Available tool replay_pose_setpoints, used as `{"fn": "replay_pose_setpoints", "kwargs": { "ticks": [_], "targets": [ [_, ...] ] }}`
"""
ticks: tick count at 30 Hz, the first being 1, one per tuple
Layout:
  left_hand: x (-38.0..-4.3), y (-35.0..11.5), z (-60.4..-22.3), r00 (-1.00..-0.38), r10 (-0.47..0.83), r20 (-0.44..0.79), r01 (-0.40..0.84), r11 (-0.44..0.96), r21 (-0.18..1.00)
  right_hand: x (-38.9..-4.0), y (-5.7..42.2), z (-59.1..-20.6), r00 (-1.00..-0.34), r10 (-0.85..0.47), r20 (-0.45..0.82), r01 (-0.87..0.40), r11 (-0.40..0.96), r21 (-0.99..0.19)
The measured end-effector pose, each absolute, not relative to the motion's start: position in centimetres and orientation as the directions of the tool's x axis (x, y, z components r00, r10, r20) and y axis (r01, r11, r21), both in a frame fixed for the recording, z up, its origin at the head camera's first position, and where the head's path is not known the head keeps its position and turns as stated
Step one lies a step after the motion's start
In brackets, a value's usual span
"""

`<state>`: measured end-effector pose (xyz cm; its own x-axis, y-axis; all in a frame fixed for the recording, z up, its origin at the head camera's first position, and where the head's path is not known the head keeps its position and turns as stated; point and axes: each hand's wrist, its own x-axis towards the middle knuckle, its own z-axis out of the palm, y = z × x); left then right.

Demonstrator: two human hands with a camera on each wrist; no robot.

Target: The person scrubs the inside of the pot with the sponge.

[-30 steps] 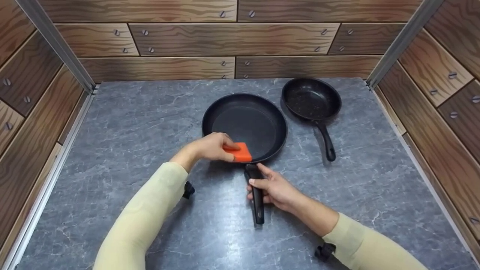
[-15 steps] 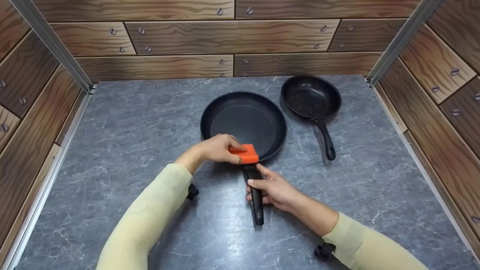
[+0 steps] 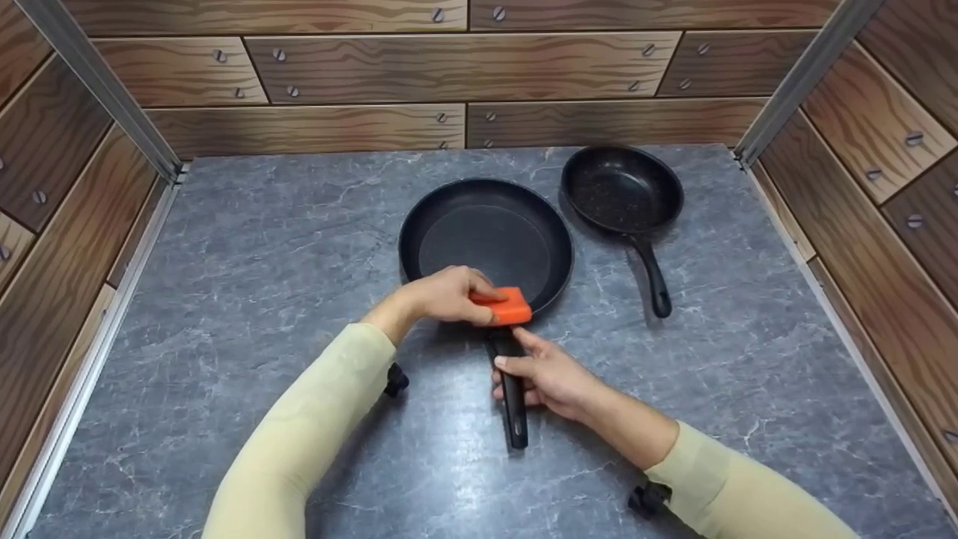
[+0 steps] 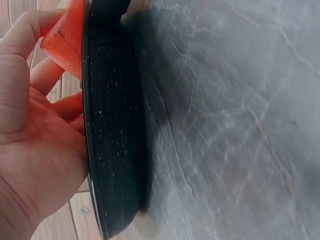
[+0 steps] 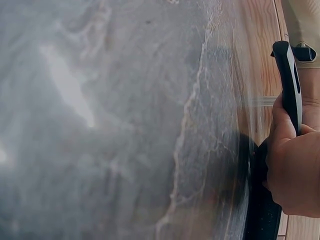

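Note:
An orange sponge (image 3: 509,306) is pinched between the thumb and fingers of my left hand (image 3: 455,293), at the near rim of a large black frying pan (image 3: 486,243). In the left wrist view the sponge (image 4: 67,40) sits at the pan's rim, and part of the left hand (image 4: 45,135) is hidden behind the speckled outer wall (image 4: 117,115). My right hand (image 3: 557,378) grips the pan's black handle (image 3: 515,404) close to the pan body, thumb on top. The right wrist view shows that hand (image 5: 295,165) wrapped round the handle (image 5: 288,80).
A smaller black frying pan (image 3: 623,187) stands at the back right, its handle (image 3: 656,281) pointing toward the near side. Wood-patterned panels (image 3: 449,71) enclose the grey marbled tabletop (image 3: 284,247) at the back and both sides.
My left hand has slid the sponge rightward along the pan's near rim, toward the handle. The right hand keeps its grip in place. The head view has shifted slightly.

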<state>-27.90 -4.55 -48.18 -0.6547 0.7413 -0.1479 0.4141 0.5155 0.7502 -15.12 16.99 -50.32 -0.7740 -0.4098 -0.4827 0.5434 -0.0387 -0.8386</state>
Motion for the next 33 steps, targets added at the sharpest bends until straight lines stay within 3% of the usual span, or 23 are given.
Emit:
{"fn": "replay_pose_setpoints", "kwargs": {
  "ticks": [7, 18, 33],
  "targets": [
    [-28.0, -3.3, -48.3, -0.651, 0.739, -0.174, 0.373, 0.511, 0.775, -15.2, 17.1, -50.3, -0.77, -0.422, -0.478, 0.539, -0.031, -0.842],
    [-28.6, -2.0, -49.2, -0.639, 0.764, -0.085, 0.406, 0.429, 0.807, -15.5, 17.3, -50.4, -0.764, -0.439, -0.473, 0.53, -0.01, -0.848],
    [-28.8, 0.4, -49.5, -0.694, 0.719, -0.044, 0.388, 0.425, 0.817, -15.3, 17.5, -50.3, -0.765, -0.445, -0.465, 0.516, 0.008, -0.857]
  ]
}}
